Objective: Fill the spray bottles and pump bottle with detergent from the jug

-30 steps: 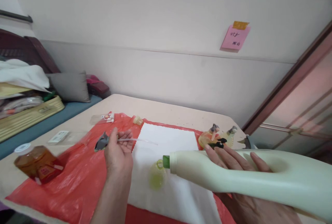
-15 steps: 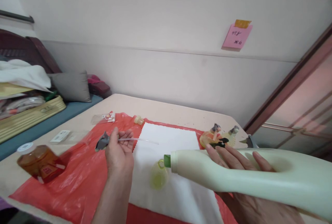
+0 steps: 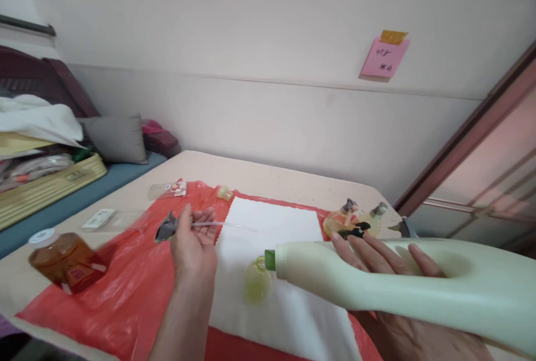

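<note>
My left hand point(image 3: 195, 244) is closed on a grey pump head point(image 3: 166, 227), whose thin clear dip tube point(image 3: 228, 226) points right over the white cloth point(image 3: 274, 216). My right hand point(image 3: 389, 260) grips a large pale green jug point(image 3: 326, 272), tipped onto its side. The jug's green spout point(image 3: 270, 260) touches or nearly touches the mouth of a small clear bottle point(image 3: 256, 285) with yellow-green liquid in it. That bottle stands on the cloth. Whether liquid is flowing from the jug I cannot tell.
Red plastic sheeting point(image 3: 138, 272) lies under the cloth. To the left stands a bottle of amber liquid point(image 3: 69, 260). Two pump bottles point(image 3: 337, 221) are at the back right, partly behind my right hand. A small yellowish cap-like piece point(image 3: 225, 192) lies at the cloth's back left corner.
The yellow-green liquid in the small bottle seems a little higher. Both hands and the tipped jug have hardly moved.
</note>
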`<state>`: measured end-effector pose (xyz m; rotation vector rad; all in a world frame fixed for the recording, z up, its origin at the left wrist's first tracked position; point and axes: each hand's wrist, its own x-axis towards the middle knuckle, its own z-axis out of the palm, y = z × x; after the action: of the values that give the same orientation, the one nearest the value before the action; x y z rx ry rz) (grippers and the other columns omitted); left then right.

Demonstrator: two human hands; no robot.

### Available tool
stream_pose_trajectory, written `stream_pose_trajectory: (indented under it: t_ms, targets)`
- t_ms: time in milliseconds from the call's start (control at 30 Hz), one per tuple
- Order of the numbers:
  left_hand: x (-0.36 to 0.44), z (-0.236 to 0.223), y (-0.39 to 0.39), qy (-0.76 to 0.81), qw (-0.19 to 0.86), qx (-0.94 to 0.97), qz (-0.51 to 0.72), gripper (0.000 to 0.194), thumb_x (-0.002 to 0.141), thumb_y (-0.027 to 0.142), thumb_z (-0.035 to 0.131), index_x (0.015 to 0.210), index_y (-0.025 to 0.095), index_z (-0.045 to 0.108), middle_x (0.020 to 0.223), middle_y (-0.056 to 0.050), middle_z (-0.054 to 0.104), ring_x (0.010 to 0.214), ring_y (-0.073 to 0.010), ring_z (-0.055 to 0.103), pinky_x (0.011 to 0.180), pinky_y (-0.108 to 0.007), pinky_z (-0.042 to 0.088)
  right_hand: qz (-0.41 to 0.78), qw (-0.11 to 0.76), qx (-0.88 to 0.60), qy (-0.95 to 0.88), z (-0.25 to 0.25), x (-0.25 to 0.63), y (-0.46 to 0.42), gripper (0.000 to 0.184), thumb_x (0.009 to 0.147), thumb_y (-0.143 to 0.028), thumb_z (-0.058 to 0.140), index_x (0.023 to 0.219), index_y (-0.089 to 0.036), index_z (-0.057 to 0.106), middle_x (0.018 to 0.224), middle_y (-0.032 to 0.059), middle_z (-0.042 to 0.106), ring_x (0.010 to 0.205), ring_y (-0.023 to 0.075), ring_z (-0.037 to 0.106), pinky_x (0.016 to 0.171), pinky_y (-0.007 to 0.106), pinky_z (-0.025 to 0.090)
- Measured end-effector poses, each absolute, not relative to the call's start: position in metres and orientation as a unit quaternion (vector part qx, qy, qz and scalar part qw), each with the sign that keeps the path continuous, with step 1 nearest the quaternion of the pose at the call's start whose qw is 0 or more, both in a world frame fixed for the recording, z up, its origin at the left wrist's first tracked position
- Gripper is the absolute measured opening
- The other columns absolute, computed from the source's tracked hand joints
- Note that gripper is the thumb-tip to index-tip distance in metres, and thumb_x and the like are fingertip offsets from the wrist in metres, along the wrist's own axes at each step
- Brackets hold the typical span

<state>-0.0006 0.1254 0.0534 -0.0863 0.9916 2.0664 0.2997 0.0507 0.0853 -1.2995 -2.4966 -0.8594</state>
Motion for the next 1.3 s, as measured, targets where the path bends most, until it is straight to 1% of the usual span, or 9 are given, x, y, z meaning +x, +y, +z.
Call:
stream_pose_trajectory:
  t_ms: [233,367,533,700,800,967,1200,1300]
  targets:
    - [-0.001,0.053,0.125,0.394,0.411,-0.029,0.822,0.025,0.089,0.033,0.062,0.069,0.018,0.058,0.074,-0.003,0.069,0.072,-0.0112,0.066,0.066,-0.021,0.052,-0.309,0.095,-0.45,-0.832,0.08,0.299,0.049,0.079,0.089,-0.005,0.041,0.158,-0.036,0.016,0.144,0.0056,0.057,0.132,0.0326,0.054,0.104,0.056,0.051]
    - [-0.001,0.053,0.126,0.396,0.411,-0.029,0.821,0.026,0.089,0.034,0.062,0.068,0.019,0.058,0.073,-0.003,0.069,0.071,-0.0113,0.066,0.066,-0.021,0.052,-0.32,0.106,-0.462,-0.821,0.08,0.296,0.049,0.079,0.09,-0.004,0.04,0.157,-0.037,0.018,0.145,0.0055,0.057,0.132,0.0339,0.054,0.108,0.063,0.045]
    - [-0.001,0.052,0.126,0.396,0.411,-0.034,0.82,0.027,0.089,0.034,0.062,0.067,0.019,0.057,0.072,-0.003,0.069,0.069,-0.0109,0.066,0.064,-0.02,0.052,-0.321,0.097,-0.452,-0.827,0.083,0.294,0.047,0.077,0.091,-0.005,0.041,0.157,-0.037,0.019,0.145,0.0051,0.056,0.133,0.0333,0.053,0.107,0.062,0.047]
    - [-0.001,0.051,0.126,0.395,0.413,-0.033,0.82,0.025,0.089,0.034,0.062,0.069,0.019,0.058,0.072,-0.003,0.069,0.069,-0.0112,0.066,0.064,-0.02,0.053,-0.338,0.075,-0.46,-0.818,0.078,0.293,0.044,0.072,0.091,-0.003,0.038,0.156,-0.033,0.024,0.149,0.0084,0.053,0.136,0.0347,0.049,0.11,0.067,0.039]
    - [-0.001,0.052,0.126,0.395,0.413,-0.034,0.819,0.025,0.089,0.033,0.062,0.069,0.018,0.058,0.072,-0.003,0.068,0.069,-0.0108,0.066,0.064,-0.02,0.053,-0.35,0.065,-0.469,-0.808,0.074,0.291,0.043,0.07,0.092,-0.001,0.034,0.156,-0.029,0.026,0.151,0.01,0.05,0.139,0.0342,0.046,0.112,0.067,0.035]
    - [-0.001,0.052,0.127,0.397,0.415,-0.038,0.817,0.026,0.089,0.034,0.061,0.069,0.018,0.058,0.071,-0.003,0.068,0.068,-0.0107,0.066,0.063,-0.019,0.053,-0.384,0.06,-0.446,-0.806,0.073,0.29,0.045,0.067,0.091,-0.002,0.034,0.155,-0.023,0.03,0.152,0.014,0.049,0.137,0.0358,0.048,0.112,0.067,0.03]
    - [-0.001,0.05,0.127,0.394,0.417,-0.034,0.818,0.027,0.09,0.034,0.061,0.068,0.018,0.059,0.072,-0.004,0.069,0.069,-0.0106,0.065,0.061,-0.018,0.054,-0.395,0.057,-0.444,-0.802,0.077,0.286,0.045,0.068,0.09,-0.001,0.035,0.154,-0.024,0.033,0.152,0.0134,0.048,0.137,0.0359,0.048,0.114,0.066,0.026]
    - [-0.002,0.049,0.127,0.394,0.416,-0.031,0.819,0.028,0.09,0.034,0.061,0.067,0.017,0.059,0.072,-0.004,0.069,0.069,-0.0107,0.065,0.061,-0.018,0.054,-0.399,0.058,-0.438,-0.804,0.079,0.285,0.046,0.069,0.089,0.001,0.035,0.154,-0.023,0.034,0.15,0.013,0.051,0.136,0.0353,0.049,0.115,0.065,0.025]
